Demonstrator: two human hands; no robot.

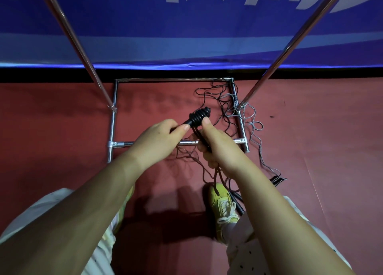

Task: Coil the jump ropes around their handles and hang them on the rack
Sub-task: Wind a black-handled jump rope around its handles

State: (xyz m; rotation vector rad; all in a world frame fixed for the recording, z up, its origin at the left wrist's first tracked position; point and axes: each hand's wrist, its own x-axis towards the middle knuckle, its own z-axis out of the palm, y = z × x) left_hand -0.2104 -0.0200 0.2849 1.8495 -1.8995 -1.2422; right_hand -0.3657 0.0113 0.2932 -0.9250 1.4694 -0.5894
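From my head view, my left hand (pixel 159 138) pinches the black handle (pixel 199 117), already ringed with coils, near the middle above the rack (pixel 113 125) base. My right hand (pixel 213 142) has its fingers (pixel 207 122) curled round the rope (pixel 215 177) hanging toward the floor. The cord looks light, limp and springy; I'd grip the stiff handle and keep tension. More ropes (pixel 232 107) lie tangled far right.

Bare forearms, pale dotted trousers (pixel 244 252), a yellow-green laced sneaker (pixel 222 204).
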